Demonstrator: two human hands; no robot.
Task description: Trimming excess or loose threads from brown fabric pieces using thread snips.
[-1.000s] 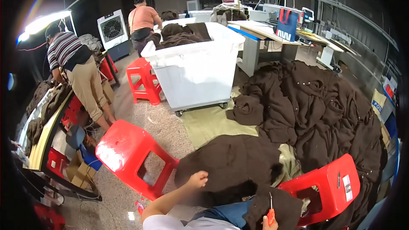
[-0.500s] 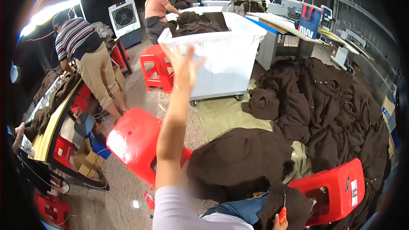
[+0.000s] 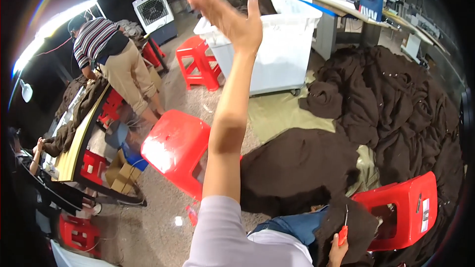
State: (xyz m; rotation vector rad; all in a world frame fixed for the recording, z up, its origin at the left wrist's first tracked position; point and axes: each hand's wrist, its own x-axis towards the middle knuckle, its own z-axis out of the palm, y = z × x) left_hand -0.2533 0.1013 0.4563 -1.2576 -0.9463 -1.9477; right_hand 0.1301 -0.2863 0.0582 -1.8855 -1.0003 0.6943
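My left hand [image 3: 236, 25] is raised at the end of a stretched arm, fingers spread and partly blurred. It holds nothing and appears in front of the white bin's left side. Low at the right, my right hand [image 3: 337, 251] grips a red-handled tool [image 3: 343, 235] with a thin metal tip pointing up. Its exact kind is too small to tell. Around that hand hangs dark brown cloth [image 3: 324, 230], over my blue-clad leg [image 3: 298, 223]. A large dark brown fleece piece [image 3: 297, 168] spreads out just beyond my lap.
Red plastic stools stand left of my arm [image 3: 178, 141], by the bin [image 3: 198, 62] and at lower right [image 3: 428, 202]. Brown garments [image 3: 391, 104] pile up on the right. The wheeled white bin [image 3: 277, 54] holds brown cloth. People work at a left table [image 3: 74, 155] and behind the bin.
My view has shifted, so the surroundings sit farther right. My left hand has risen in the picture, its fingers still spread. The right hand keeps the red-handled tool.
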